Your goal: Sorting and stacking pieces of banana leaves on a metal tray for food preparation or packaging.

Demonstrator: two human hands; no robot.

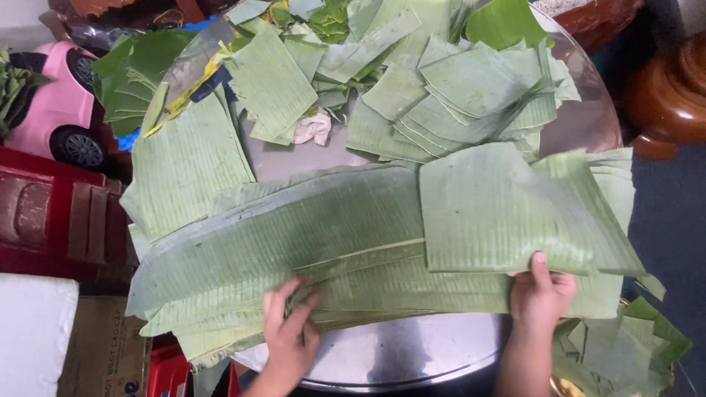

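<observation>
- The long banana leaf (pixel 294 250) lies across the near half of the round metal surface (pixel 412 356), its pale midrib running lengthwise; it rests on a stack of similar leaves whose edges show below it.
- The left hand (pixel 290 334) presses flat on the near edge of that leaf, fingers (pixel 276 301) spread apart and laid on top, gripping nothing.
- The right hand (pixel 540 294) pinches the near edge of a squarish cut leaf piece (pixel 500 213) that overlaps the long leaf's right end; the thumb lies on top, and the other fingers are hidden beneath.
- Judging by the look, these leaves are light, thin and limp, bending easily along the ribs and likely to split along them if pulled crosswise. An edge near the midrib, or a flat palm, seems the safest hold.
- Beyond the long leaf sit piles of cut pieces (pixel 471 95) and a crumpled pale scrap (pixel 312 129).
- To the left of the long leaf, off the surface, stands a pink toy car (pixel 51 103), partly cut off.
- How many leaves the stack holds cannot be told, and the surface's far side is buried.
</observation>
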